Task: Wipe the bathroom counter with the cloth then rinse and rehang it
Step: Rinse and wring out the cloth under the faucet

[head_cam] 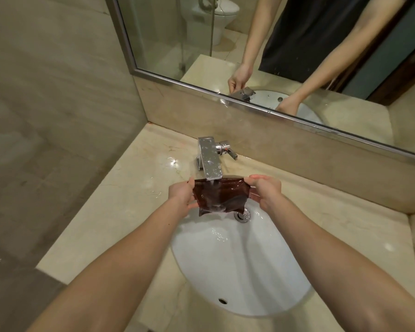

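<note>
Rinsing now: my left hand pinches one end of the dark red cloth and my right hand pinches the other, fingers curled. The cloth stretches side to side between my hands, directly under the faucet, water striking its middle above the white basin. Both hands sit equally near, so I reckon wringing comes next.

cloth: its side edges are disappearing under the fingers of the left hand and the right hand.
drain: it is sitting partly behind the cloth's lower corner.
forearms: both are running off the bottom edge.
mirror: the top and right edges are cutting it off.
</note>
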